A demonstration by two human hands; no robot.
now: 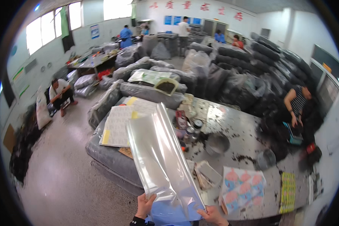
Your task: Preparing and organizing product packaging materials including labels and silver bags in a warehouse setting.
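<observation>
A long, glossy sheet of clear plastic film [161, 149], possibly a flat bag, stretches away from me over the table's left end. Its near left edge is pinched between the thumb and fingers of my left hand [145, 205]. At the near right corner, my right hand [212, 215] grips the same film. Beyond the film's left edge lie printed paper sheets with yellow strips [117, 125], on grey plastic-wrapped bales. Right of the film are a worn pad or stack of paper [207, 175] and a sheet printed in pink and blue [243, 188].
The metal table [240, 124] bears dark scraps, a grey bowl [217, 143], a second round container [266, 159] and a yellow-green printed sheet [287, 192]. A co-worker [296, 101] works at its right side. Another person squats at left [60, 93]. Wrapped bales [152, 91] stand behind.
</observation>
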